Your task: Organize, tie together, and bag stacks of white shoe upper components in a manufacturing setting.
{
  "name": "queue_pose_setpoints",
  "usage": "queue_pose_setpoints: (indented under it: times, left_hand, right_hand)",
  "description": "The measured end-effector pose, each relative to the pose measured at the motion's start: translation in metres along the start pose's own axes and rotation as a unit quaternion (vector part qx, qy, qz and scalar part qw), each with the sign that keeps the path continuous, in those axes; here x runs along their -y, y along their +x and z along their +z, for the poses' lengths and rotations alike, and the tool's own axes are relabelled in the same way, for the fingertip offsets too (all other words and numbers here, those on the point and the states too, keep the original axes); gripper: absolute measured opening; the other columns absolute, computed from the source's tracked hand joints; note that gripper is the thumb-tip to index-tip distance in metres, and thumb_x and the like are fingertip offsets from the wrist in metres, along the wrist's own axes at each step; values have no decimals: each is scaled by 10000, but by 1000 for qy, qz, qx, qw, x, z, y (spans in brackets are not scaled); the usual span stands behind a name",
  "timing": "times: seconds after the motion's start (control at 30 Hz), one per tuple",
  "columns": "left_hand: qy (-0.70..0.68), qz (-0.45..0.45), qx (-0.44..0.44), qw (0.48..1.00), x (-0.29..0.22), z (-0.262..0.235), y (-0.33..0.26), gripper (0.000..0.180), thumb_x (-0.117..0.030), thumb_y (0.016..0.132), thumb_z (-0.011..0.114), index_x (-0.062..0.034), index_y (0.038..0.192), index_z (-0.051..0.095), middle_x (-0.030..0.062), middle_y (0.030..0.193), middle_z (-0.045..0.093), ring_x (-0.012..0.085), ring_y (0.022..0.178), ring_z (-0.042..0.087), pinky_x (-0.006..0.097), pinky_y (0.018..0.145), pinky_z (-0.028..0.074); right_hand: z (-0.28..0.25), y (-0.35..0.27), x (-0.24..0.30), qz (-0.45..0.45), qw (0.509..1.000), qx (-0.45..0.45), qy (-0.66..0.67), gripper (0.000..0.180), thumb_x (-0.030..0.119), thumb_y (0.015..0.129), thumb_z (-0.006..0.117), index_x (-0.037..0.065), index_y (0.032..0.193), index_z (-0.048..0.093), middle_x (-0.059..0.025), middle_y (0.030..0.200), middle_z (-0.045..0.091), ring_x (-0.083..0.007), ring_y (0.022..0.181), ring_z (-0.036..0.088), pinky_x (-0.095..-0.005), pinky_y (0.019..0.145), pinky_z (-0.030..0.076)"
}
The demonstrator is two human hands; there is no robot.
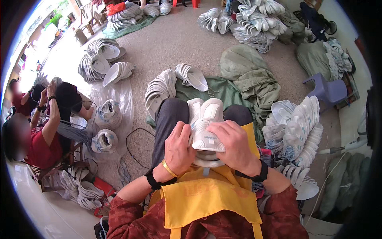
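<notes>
A white shoe upper (205,129) with a perforated panel lies over my lap, a pale rounded part jutting out beyond it. My left hand (179,145) pinches its left side, fingers bent. On the other side, the fingers of my right hand (232,145) are curled over the upper, near its lower edge. A white padded collar part shows just below, between my hands. Over my lap and chest hangs a yellow apron (211,199). My fingertips partly cover the upper, so what lies under them is hidden.
Stacked white shoe parts (161,89) lie ahead on a green cloth (227,93). More shoe uppers (296,127) are piled at my right, near a purple stool (328,89). At left sits a co-worker (43,145) beside finished-looking shoe uppers (105,140). A black cable (129,145) crosses the floor.
</notes>
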State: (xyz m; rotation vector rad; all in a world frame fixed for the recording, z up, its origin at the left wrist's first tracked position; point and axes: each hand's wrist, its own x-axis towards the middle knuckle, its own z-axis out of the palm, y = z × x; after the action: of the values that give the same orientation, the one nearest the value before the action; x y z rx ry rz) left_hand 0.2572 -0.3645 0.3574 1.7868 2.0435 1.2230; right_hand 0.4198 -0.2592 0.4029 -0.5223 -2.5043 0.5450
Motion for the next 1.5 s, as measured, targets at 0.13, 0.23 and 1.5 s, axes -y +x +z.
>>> queue_pose_setpoints:
  times: [0.13,0.23,1.5]
  left_hand:
    - [-26,0,-15,1000,2,-1,0,208,26,770,584,15,953,486,187,890,472,420,824,533,475,688,447]
    - [-46,1,-5,999,4,-4,1,205,30,768,586,15,947,488,187,886,471,419,810,532,474,680,441]
    - [-38,199,184,962,-30,-8,26,419,-276,751,688,-34,1066,552,135,1312,550,343,1180,505,482,1012,337]
  right_hand:
    - [3,-9,-1,-22,1000,-3,-20,429,-3,621,690,29,1047,642,-129,1061,667,-321,945,608,-404,829,502]
    - [4,-14,-7,-37,999,6,-21,405,42,643,719,31,1042,644,-121,1085,668,-311,948,605,-395,838,501]
    - [3,-71,-23,136,984,-91,76,332,-16,734,680,16,1033,538,-162,1043,632,-354,947,631,-406,800,516]
